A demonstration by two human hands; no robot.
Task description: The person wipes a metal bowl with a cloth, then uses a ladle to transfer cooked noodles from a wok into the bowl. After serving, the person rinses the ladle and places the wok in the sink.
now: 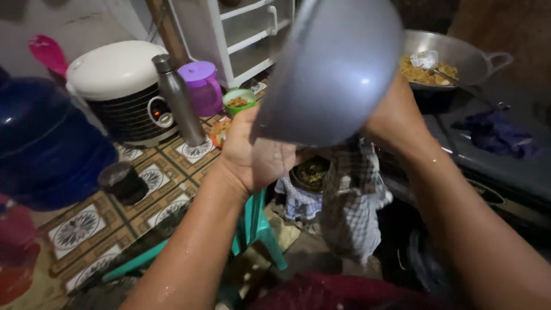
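Note:
I hold a grey rounded bowl up in front of me, its outer side facing the camera. My left hand is cupped under its lower left edge. My right hand grips its right side from behind. A checked cloth hangs down below the bowl, between my two wrists; which hand holds it is hidden. Both forearms look wet.
A white rice cooker, a steel bottle, a purple jug and a green bowl of food stand on a patterned counter at left. A blue water jug sits far left. A wok with food rests on the stove at right.

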